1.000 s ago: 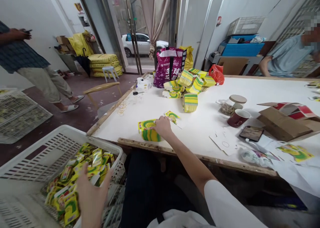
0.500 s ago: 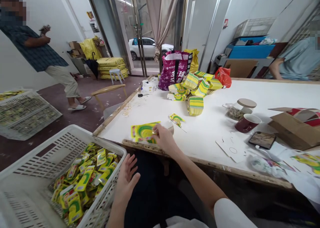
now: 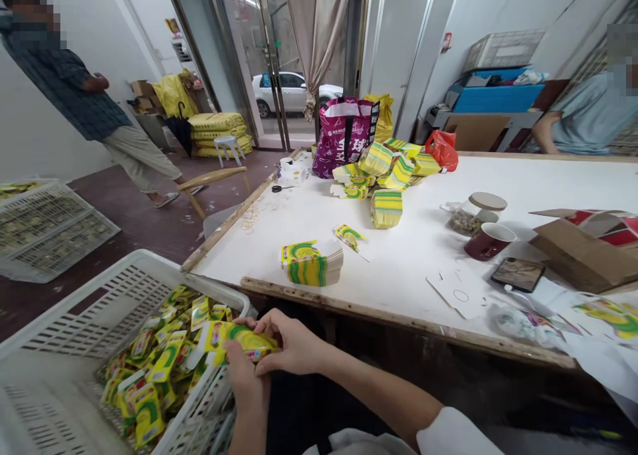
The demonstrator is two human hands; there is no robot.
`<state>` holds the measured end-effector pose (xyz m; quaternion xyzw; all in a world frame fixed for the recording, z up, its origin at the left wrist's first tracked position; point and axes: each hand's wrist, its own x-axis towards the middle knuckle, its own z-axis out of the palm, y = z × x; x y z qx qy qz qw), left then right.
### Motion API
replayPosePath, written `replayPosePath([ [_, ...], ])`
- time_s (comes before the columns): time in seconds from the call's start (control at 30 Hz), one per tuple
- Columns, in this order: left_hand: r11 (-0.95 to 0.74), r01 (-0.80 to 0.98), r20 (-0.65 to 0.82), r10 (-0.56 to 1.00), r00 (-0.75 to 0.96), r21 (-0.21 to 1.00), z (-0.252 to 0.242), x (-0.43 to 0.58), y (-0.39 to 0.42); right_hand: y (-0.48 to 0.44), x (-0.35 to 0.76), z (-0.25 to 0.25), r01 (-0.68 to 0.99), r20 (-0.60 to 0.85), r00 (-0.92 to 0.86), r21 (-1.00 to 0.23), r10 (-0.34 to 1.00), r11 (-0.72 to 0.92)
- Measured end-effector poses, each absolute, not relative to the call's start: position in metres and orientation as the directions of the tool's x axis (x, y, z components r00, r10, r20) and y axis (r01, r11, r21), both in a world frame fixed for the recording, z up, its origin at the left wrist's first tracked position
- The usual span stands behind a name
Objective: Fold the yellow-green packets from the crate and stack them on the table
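Drawn back from the stack [image 3: 312,266] on the table [image 3: 413,256], my right hand [image 3: 294,345] now meets my left hand [image 3: 246,378] at the white basket [image 3: 74,309], both closed around one yellow-green packet [image 3: 239,337] just above the heap [image 3: 159,362].

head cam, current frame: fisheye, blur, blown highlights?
Head view: strong wide-angle bending, the door frames lean and the table edge bows. Head view: daylight behind the glass is bright, yet the car outside reads fine. Shadows are soft, as under the mug. The left hand, right hand and the packet they hold look sharp, no motion smear.
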<state>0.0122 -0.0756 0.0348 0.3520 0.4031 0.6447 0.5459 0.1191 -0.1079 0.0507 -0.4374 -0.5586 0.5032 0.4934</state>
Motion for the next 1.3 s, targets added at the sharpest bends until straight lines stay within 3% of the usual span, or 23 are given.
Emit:
replayPosePath([
  [0.13,-0.056,-0.49,-0.044,0.981,-0.19,0.87,0.033,0.007,-0.071,-0.108,0.124,0.051,0.071,0.06,-0.192,-0.995,0.98,0.075],
  [0.23,-0.089,-0.42,-0.018,0.97,-0.244,0.903,0.036,0.002,-0.068,-0.112,0.121,0.052,0.196,0.044,-0.212,-0.977,0.976,0.086],
  [0.4,-0.094,-0.371,0.021,0.981,-0.195,0.924,0.029,-0.004,-0.07,-0.108,0.129,0.059,0.262,0.148,0.028,-0.956,0.989,0.135],
  [0.53,-0.076,-0.308,0.006,0.975,-0.223,0.948,0.023,-0.016,-0.073,-0.102,0.147,0.068,0.252,0.229,-0.008,-0.942,0.973,0.224],
  [0.67,-0.273,-0.211,0.248,0.959,-0.136,0.939,0.038,-0.039,-0.072,-0.104,0.161,0.073,0.559,0.352,-0.019,-0.772,0.936,0.302],
  [0.77,-0.382,0.018,0.379,0.92,0.1,0.924,0.048,-0.052,-0.069,-0.111,0.16,0.077,0.722,0.421,-0.209,-0.542,0.883,0.429],
  [0.87,-0.337,0.271,0.222,0.898,0.38,0.901,0.045,-0.052,-0.068,-0.119,0.151,0.08,0.672,0.485,-0.401,-0.42,0.777,0.609],
  [0.93,-0.335,0.365,0.16,0.887,0.434,0.869,0.038,-0.047,-0.07,-0.121,0.145,0.079,0.665,0.57,-0.264,-0.477,0.778,0.575],
  [1.0,-0.363,0.434,0.18,0.896,0.406,0.825,0.032,-0.041,-0.075,-0.119,0.141,0.072,0.587,0.599,0.018,-0.654,0.8,0.477],
  [1.07,-0.425,0.46,0.262,0.889,0.376,0.78,0.028,-0.035,-0.081,-0.113,0.138,0.061,0.354,0.49,0.192,-0.842,0.85,0.406],
  [1.13,-0.521,0.446,0.379,0.848,0.371,0.728,0.027,-0.029,-0.086,-0.105,0.134,0.048,0.084,0.307,0.161,-0.951,0.938,0.297],
  [1.23,-0.624,0.421,0.499,0.781,0.376,0.659,0.024,-0.025,-0.09,-0.098,0.128,0.037,-0.159,0.093,-0.037,-0.983,0.995,0.086],
  [1.3,-0.635,0.423,0.51,0.772,0.379,0.646,0.021,-0.026,-0.089,-0.098,0.128,0.037,-0.192,0.068,-0.104,-0.98,0.992,0.047],
])
